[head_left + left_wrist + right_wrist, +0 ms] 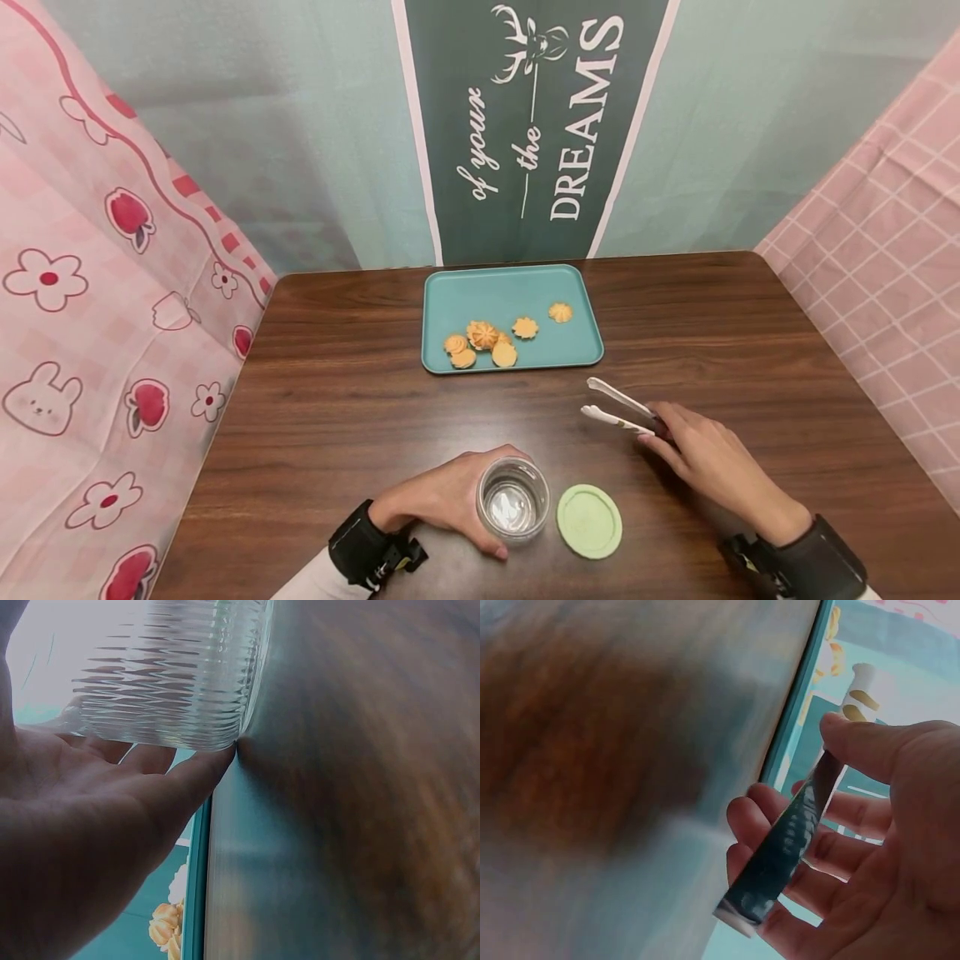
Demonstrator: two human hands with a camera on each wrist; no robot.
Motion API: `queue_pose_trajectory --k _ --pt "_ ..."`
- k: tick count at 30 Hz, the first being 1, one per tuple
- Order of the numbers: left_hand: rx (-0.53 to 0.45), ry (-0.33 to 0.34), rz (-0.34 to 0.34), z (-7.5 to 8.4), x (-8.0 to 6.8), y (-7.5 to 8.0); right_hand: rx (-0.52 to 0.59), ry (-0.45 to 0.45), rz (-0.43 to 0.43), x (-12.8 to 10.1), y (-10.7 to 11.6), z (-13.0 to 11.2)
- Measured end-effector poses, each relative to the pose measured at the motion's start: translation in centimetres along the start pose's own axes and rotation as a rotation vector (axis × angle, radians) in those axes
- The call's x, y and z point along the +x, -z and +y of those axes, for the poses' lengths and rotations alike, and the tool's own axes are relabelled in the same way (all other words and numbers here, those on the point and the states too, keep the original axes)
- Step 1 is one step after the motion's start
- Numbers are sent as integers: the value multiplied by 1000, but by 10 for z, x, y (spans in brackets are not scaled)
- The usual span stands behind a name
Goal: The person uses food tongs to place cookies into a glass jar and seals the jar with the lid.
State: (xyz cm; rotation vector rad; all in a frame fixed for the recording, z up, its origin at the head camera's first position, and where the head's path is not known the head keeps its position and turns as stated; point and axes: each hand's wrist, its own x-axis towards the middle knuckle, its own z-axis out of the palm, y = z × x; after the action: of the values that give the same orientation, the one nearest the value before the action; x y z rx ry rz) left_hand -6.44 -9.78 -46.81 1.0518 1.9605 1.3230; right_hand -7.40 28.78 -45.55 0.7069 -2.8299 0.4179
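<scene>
Near the desk's (337,417) front edge, the left hand (442,500) wraps its fingers around a clear ribbed glass jar (513,500), with a green lid (589,521) just beside it. To the right, the right hand (705,458) pinches white tongs (618,408), tips apart, pointing toward a teal tray (517,287) of cookies (483,336) by the back edge. The banner (525,125) behind reads "of your the DREAMS".

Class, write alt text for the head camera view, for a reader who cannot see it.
A person's left hand grips an empty glass jar on a dark wooden table, while the right hand holds white tongs. A green lid lies beside the jar; farther back, a teal tray holds cookies.
</scene>
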Motion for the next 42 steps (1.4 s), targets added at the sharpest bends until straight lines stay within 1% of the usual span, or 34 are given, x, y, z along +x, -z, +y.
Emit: queue_pose_trajectory --k 9,16,26,30,34,39,42 --pt "15 -16 4 -1 0 0 18 16 48 6 7 -2" --pt "25 -27 5 -1 -1 0 11 22 24 14 13 -5" --pt "33 -16 4 -1 -1 -1 -14 9 -6 28 19 -12" --pt "36 -14 4 -1 0 -1 -10 28 2 36 19 -16" --pt "19 -9 4 -1 -1 -1 -5 46 11 47 18 -20" --pt "14 -25 -1 -1 -2 -1 -21 34 -20 63 18 -28" --pt "29 -41 -1 -1 -2 0 -24 24 -38 72 17 -34"
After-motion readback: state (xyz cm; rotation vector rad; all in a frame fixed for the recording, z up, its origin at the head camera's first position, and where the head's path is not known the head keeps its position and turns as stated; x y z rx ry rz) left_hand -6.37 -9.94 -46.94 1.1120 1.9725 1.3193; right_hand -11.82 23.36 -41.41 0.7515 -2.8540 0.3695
